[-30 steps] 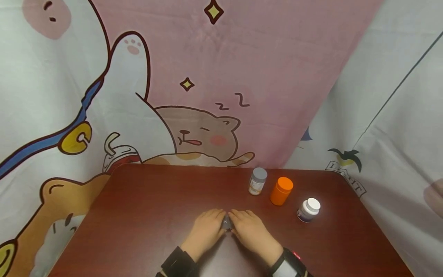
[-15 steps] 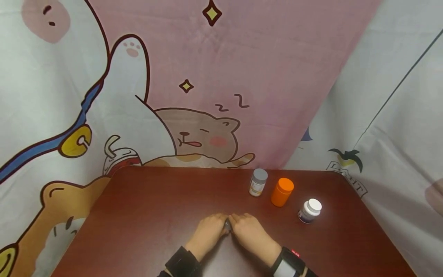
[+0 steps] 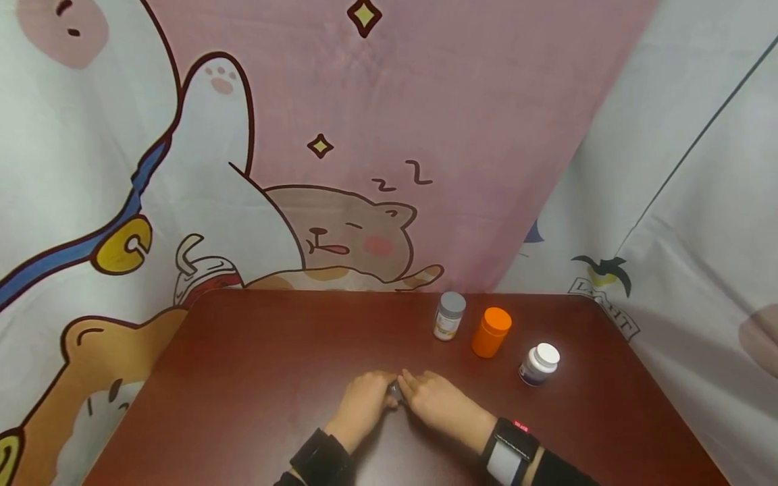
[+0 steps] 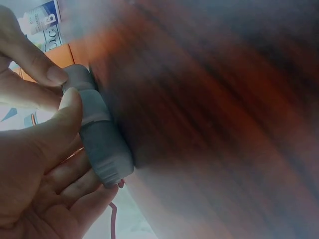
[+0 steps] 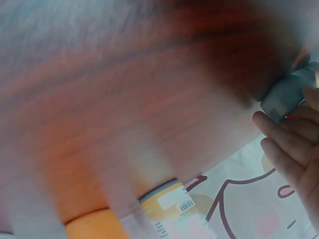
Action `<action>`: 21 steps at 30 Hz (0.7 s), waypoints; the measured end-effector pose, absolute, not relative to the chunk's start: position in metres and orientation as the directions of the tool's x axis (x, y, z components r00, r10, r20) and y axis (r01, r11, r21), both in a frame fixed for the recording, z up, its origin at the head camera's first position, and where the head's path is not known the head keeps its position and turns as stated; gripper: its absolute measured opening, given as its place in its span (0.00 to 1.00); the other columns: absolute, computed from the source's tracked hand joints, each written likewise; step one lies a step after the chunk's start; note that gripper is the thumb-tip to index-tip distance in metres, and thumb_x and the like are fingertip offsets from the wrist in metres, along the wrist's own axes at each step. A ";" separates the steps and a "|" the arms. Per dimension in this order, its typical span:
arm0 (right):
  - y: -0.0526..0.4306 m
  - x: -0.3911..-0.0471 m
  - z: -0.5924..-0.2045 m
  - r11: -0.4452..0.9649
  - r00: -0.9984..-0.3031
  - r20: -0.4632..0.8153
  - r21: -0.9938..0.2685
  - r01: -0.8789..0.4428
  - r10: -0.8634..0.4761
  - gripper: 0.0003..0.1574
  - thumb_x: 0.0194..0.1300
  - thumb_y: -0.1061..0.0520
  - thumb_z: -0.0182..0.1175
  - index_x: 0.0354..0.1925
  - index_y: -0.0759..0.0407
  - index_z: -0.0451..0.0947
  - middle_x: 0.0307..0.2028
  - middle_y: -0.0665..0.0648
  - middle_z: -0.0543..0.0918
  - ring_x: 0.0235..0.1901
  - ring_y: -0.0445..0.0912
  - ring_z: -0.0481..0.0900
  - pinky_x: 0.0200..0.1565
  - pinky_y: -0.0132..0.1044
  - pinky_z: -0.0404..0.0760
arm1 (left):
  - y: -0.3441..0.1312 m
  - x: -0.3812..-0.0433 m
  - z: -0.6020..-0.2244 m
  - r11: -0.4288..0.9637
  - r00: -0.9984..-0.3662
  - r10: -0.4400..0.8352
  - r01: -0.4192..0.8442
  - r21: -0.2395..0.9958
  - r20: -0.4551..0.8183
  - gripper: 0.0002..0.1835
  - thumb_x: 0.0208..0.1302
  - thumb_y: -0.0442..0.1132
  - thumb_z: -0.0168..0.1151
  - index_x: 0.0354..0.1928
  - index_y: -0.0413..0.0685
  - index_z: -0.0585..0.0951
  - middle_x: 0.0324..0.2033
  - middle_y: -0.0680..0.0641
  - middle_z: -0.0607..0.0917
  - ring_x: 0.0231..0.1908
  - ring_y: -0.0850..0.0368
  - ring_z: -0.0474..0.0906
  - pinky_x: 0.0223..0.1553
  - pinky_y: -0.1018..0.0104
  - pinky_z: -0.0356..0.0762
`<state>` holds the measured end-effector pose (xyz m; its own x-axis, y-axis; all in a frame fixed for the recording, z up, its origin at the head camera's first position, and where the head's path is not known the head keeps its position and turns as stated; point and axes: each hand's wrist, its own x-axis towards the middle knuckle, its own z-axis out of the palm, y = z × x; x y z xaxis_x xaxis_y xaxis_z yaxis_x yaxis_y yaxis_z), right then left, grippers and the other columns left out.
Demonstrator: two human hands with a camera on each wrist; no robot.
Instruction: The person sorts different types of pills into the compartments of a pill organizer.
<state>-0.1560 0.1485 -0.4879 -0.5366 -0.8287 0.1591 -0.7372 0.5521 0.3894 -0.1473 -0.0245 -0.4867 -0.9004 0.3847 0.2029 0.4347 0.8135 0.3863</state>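
The left hand [image 3: 361, 403] and right hand [image 3: 442, 406] hold a grey thing [image 3: 395, 391], mostly hidden, perhaps touching the surface [image 3: 273, 344]; a grey-capped bottle [image 3: 449, 317], orange bottle [image 3: 491, 333] and white bottle [image 3: 539, 365] stand farther right.

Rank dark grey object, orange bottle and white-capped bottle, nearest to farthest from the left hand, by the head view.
1. Dark grey object: held in the left hand.
2. Orange bottle: back and right.
3. White-capped bottle: farthest right.

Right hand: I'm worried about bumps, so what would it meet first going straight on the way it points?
The right hand would likely first meet the grey object at its fingers, then perhaps the left hand; depth is unclear.
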 end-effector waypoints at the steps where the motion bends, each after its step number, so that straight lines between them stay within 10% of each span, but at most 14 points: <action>1: 0.149 -0.157 -0.487 0.546 -0.531 0.154 0.386 -0.744 -0.833 0.20 0.60 0.57 0.56 0.51 0.59 0.80 0.49 0.56 0.87 0.37 0.42 0.84 0.40 0.36 0.85 | -0.025 -0.148 -0.486 0.813 -0.900 0.385 0.435 0.387 0.202 0.22 0.38 0.46 0.70 0.40 0.46 0.85 0.36 0.47 0.91 0.36 0.51 0.84 0.33 0.54 0.86; 6: 0.155 -0.165 -0.484 0.555 -0.534 0.153 0.252 -0.793 -0.832 0.20 0.62 0.54 0.56 0.51 0.57 0.80 0.48 0.53 0.87 0.36 0.41 0.83 0.36 0.35 0.84 | -0.025 -0.149 -0.487 0.806 -0.900 0.387 0.435 0.402 0.200 0.21 0.39 0.46 0.69 0.40 0.47 0.85 0.36 0.47 0.91 0.36 0.51 0.84 0.32 0.53 0.85; 14: 0.166 -0.186 -0.477 0.676 -0.734 0.013 -0.380 -0.631 -0.679 0.20 0.65 0.44 0.54 0.51 0.47 0.80 0.46 0.47 0.87 0.46 0.39 0.81 0.49 0.42 0.84 | -0.027 -0.149 -0.486 0.813 -0.917 0.375 0.397 0.426 0.139 0.23 0.40 0.46 0.70 0.43 0.47 0.84 0.40 0.46 0.90 0.40 0.50 0.84 0.38 0.52 0.84; 21: 0.165 -0.204 -0.479 0.695 -0.830 0.093 -0.501 -0.516 -0.549 0.13 0.65 0.45 0.55 0.38 0.48 0.83 0.34 0.46 0.88 0.34 0.35 0.79 0.39 0.38 0.84 | -0.025 -0.150 -0.489 0.813 -0.930 0.352 0.361 0.457 0.109 0.26 0.40 0.45 0.71 0.45 0.41 0.84 0.42 0.42 0.89 0.42 0.48 0.83 0.43 0.50 0.83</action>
<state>-0.2041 0.1653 -0.4795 -0.8304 -0.5494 0.0929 -0.5158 0.6948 -0.5012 -0.1500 -0.0254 -0.4893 -0.9296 0.3519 0.1094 0.3614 0.8127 0.4570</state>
